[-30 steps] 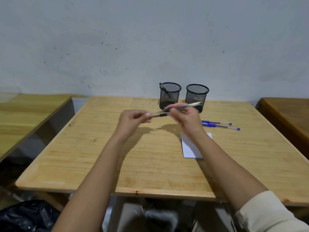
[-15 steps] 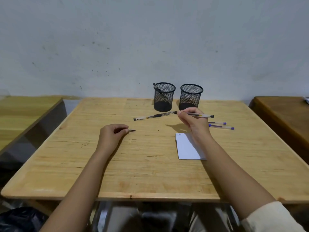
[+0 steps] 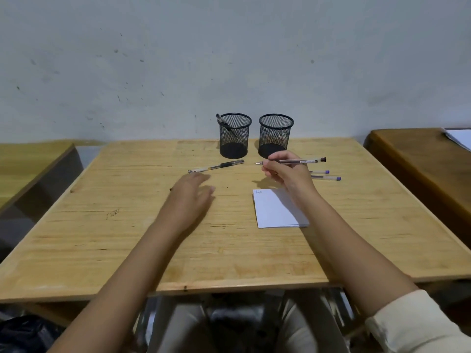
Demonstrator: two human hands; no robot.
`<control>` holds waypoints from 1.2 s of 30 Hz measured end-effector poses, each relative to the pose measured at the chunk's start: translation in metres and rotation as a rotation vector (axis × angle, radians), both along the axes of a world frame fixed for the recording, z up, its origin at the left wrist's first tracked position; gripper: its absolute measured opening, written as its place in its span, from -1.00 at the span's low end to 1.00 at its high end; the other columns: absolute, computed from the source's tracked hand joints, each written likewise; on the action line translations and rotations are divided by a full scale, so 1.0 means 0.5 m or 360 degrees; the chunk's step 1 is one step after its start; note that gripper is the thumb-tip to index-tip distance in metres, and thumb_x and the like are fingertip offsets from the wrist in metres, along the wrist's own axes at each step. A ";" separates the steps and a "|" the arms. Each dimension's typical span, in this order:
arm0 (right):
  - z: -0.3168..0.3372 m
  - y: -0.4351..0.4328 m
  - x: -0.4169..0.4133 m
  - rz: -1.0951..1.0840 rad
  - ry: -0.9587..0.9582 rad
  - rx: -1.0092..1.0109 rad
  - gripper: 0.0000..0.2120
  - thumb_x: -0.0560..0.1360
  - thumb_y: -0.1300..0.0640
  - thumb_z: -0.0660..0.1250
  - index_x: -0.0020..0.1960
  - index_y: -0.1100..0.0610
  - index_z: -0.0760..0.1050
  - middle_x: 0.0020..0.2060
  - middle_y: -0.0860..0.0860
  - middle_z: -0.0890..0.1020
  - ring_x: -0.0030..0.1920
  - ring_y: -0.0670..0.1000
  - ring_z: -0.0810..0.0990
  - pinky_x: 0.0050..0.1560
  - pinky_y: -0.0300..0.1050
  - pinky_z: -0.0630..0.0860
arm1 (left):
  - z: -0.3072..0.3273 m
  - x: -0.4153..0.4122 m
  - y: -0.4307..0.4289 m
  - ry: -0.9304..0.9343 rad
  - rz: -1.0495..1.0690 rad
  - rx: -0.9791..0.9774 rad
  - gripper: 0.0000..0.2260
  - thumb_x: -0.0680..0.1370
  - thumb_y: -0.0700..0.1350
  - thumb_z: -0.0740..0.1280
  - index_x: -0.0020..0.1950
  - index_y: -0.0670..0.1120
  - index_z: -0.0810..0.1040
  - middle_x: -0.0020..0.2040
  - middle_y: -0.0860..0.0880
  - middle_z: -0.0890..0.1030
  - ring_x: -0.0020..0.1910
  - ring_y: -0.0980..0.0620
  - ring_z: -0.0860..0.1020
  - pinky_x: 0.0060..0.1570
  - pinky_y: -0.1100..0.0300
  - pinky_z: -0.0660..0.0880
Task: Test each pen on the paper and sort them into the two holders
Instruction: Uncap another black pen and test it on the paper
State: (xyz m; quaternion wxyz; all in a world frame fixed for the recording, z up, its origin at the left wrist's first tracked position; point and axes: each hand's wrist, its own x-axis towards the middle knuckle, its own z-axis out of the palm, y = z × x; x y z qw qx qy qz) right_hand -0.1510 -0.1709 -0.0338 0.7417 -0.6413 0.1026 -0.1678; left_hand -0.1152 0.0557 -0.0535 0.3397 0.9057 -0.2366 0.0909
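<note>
**Left hand** (image 3: pixel 191 193): half a second ago it lay curled on the table (image 3: pixel 102 250), pinching a small dark cap. Now it is further forward and blurred, with the fingers stretched out and loose. It holds nothing that I can see, and I cannot tell where the cap went.

**Right hand** (image 3: pixel 288 171): as before, my thumb and fingers pinch the test pen (image 3: pixel 299 161) near its front, above the table. The pen lies nearly level, its bare tip to my left and a dark piece on its rear end. The tip is off the paper.

**Black-grip pen** (image 3: pixel 216 166): flat on the table, just beyond my left fingertips. Unmoved.

**Blue-capped pens** (image 3: pixel 328 178): two, side by side on the table, partly hidden behind my right hand. Unmoved.

**Paper** (image 3: pixel 277 212): flat on the table beside my right wrist, with a small scribble in its top left corner.

**Left holder** (image 3: pixel 235 138): black mesh, upright at the far edge. One sorted pen (image 3: pixel 224 123) leans inside against its left rim.

**Right holder** (image 3: pixel 275 138): black mesh, upright, just beside the left one and directly behind my right hand.
</note>
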 end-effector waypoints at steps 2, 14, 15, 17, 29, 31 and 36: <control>-0.006 0.005 0.002 0.0006 0.0002 0.0044 -0.84 0.41 0.41 0.36 -0.20 0.19 0.47 -0.38 0.08 0.60 -0.37 -0.06 0.60 -0.30 -0.34 0.54 | -0.003 -0.036 -0.046 0.0094 -0.0261 0.0032 -0.61 0.56 0.01 0.28 0.35 -0.10 0.44 0.34 -0.02 0.46 0.32 0.04 0.40 0.30 0.20 0.28; -0.053 0.012 0.010 -0.0168 0.0219 -0.0098 -0.67 0.28 0.42 0.35 -0.42 0.12 0.26 -0.51 0.11 0.36 -0.54 -0.02 0.36 -0.47 -0.19 0.37 | -0.052 -0.064 -0.120 0.0117 -0.0476 0.0557 -0.46 0.61 0.18 0.02 0.53 0.01 0.04 0.56 0.04 0.04 0.53 0.11 -0.02 0.46 0.17 -0.05; -0.052 0.014 0.012 -0.0220 0.0239 -0.0190 -0.67 0.25 0.41 0.34 -0.43 0.12 0.24 -0.51 0.09 0.33 -0.53 -0.03 0.32 -0.48 -0.20 0.34 | -0.055 -0.062 -0.120 0.0115 -0.0482 0.0610 -0.46 0.61 0.18 -0.01 0.54 0.01 0.00 0.56 0.04 0.00 0.53 0.12 -0.05 0.47 0.17 -0.09; -0.051 0.020 0.017 -0.0281 0.0235 -0.0333 -0.70 0.20 0.40 0.33 -0.43 0.13 0.23 -0.48 0.11 0.28 -0.46 0.00 0.28 -0.43 -0.18 0.29 | -0.061 -0.060 -0.121 0.0119 -0.0503 0.0704 -0.44 0.61 0.19 -0.05 0.54 0.00 -0.08 0.56 0.05 -0.08 0.53 0.12 -0.11 0.46 0.18 -0.15; -0.057 0.021 0.031 -0.0269 0.0250 -0.0495 -0.67 0.23 0.39 0.32 -0.44 0.13 0.20 -0.40 0.14 0.28 -0.35 0.05 0.28 -0.37 -0.15 0.29 | -0.068 -0.054 -0.121 0.0150 -0.0524 0.0763 -0.42 0.60 0.21 -0.07 0.54 0.02 -0.13 0.56 0.07 -0.14 0.52 0.16 -0.18 0.45 0.21 -0.23; -0.058 0.022 0.031 -0.0265 0.0261 -0.0490 -0.66 0.23 0.38 0.33 -0.44 0.11 0.19 -0.44 0.12 0.26 -0.38 0.04 0.28 -0.37 -0.13 0.30 | -0.067 -0.054 -0.122 0.0152 -0.0524 0.0763 -0.43 0.60 0.21 -0.07 0.54 0.02 -0.14 0.56 0.08 -0.13 0.52 0.16 -0.18 0.43 0.21 -0.24; -0.058 0.023 0.034 -0.0256 0.0295 -0.0560 -0.67 0.21 0.35 0.33 -0.43 0.12 0.18 -0.44 0.12 0.26 -0.37 0.05 0.28 -0.32 -0.08 0.31 | -0.064 -0.054 -0.122 0.0155 -0.0527 0.0759 -0.43 0.60 0.21 -0.07 0.54 0.02 -0.13 0.56 0.08 -0.13 0.52 0.16 -0.17 0.44 0.21 -0.23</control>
